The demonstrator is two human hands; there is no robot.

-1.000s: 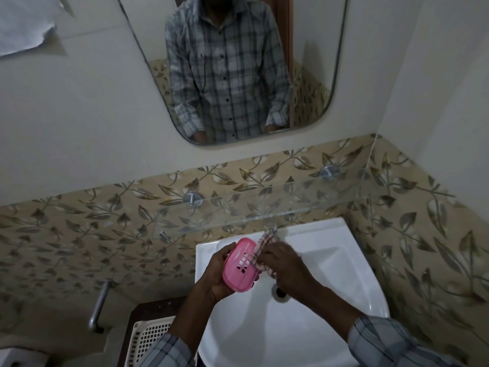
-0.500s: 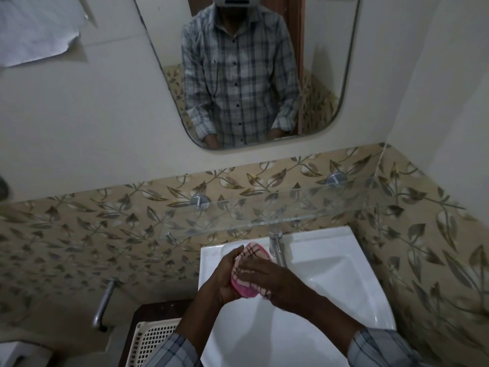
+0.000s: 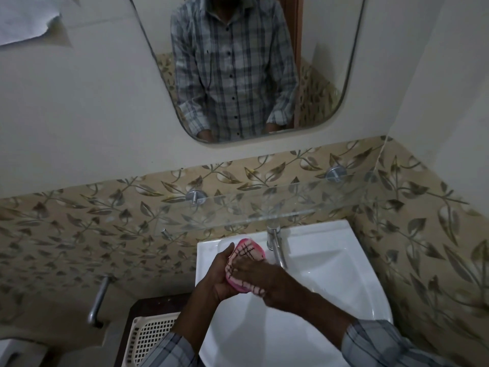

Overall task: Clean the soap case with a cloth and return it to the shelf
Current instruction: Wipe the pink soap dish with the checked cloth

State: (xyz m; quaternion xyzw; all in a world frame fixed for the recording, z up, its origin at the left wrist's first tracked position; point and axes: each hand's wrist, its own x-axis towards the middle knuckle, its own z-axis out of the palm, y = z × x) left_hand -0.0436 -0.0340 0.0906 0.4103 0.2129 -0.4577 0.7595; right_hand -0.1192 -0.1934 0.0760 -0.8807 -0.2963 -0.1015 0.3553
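- We are holding the pink soap case [image 3: 261, 252] over the back left corner of the white sink [image 3: 330, 274]. It is just left of the tap [image 3: 275, 245] and below the glass shelf [image 3: 264, 207].
- The checked cloth [image 3: 244, 254] is lying over most of the case, leaving only the pink rim showing.
- Our left hand [image 3: 221, 274] is cupping the case from its left side, fingers curled round its edge.
- Our right hand [image 3: 260, 276] is gripping the cloth with bent fingers and pressing it onto the case.
- We are judging this as mid-wipe. To do it well, we are aiming for a firm left grip so the case is not twisting, and for cloth worked into the corners and slots.
- We are also minding the tap close by.
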